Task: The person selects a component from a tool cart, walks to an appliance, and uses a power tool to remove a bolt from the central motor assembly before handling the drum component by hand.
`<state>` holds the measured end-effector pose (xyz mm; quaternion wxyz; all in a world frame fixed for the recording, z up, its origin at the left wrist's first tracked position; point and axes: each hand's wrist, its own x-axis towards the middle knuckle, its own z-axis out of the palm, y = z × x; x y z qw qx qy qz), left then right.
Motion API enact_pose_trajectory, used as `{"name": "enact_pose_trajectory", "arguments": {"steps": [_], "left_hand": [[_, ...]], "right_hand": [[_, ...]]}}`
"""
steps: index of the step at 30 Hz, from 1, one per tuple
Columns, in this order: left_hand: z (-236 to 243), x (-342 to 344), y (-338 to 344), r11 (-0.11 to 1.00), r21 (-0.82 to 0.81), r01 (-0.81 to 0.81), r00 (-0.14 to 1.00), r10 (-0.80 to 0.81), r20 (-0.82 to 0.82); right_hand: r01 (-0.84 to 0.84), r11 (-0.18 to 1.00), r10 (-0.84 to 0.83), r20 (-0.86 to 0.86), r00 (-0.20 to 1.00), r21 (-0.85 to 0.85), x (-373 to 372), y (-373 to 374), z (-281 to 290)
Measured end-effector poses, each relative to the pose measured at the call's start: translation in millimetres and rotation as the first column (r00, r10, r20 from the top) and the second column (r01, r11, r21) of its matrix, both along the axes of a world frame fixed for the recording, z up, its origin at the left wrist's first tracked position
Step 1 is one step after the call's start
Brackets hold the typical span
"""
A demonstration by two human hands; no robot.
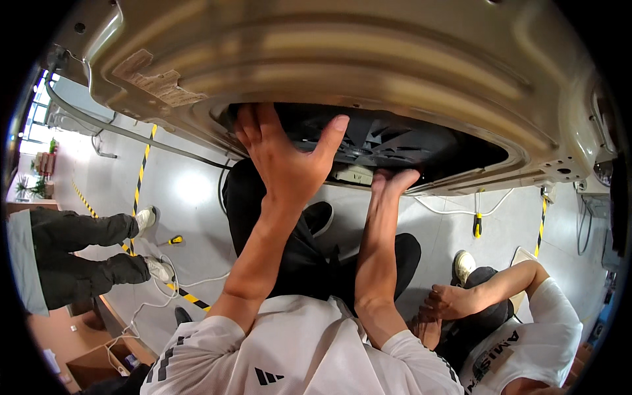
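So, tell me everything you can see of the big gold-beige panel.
The panel looks like glossy painted sheet metal, with curved pressed ridges, small holes and a ragged papery patch at left. It spans the top of the view, cut off above. The left hand reaches into its wide opening; the right hand is at the opening's lower edge.

a black, ribbed fan-like part (378, 141) sits recessed within a curved gold metal panel (316, 62).

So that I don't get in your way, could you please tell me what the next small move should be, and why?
Perhaps feel inside the opening of the gold panel with the left hand: it reaches in beside the black vented part, and whether it grips anything there is hidden.
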<state>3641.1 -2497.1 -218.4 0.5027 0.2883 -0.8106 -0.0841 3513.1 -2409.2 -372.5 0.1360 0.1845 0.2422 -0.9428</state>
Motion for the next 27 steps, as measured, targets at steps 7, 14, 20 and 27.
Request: {"name": "enact_pose_trajectory", "arguments": {"steps": [7,14,20,27], "left_hand": [[4,-4,-1,0.985,0.17,0.02,0.994,-0.002,-0.108],[6,-4,-4,0.979,0.146,0.144,0.969,-0.11,-0.221],[11,-1,-8,0.988,0.116,0.097,0.981,-0.076,-0.177],[13,-2,-10,0.985,0.125,0.115,0.979,-0.091,-0.185]], "right_hand": [[0.034,0.999,-0.035,0.039,0.999,0.017,-6,-6,0],[-0.015,1.0,0.016,-0.064,0.998,0.028,-2,-5,14],[-0.017,0.995,0.021,-0.043,0.999,0.099,2,-7,23],[0.014,0.998,-0.012,-0.036,0.999,0.063,-3,-5,13]]}}
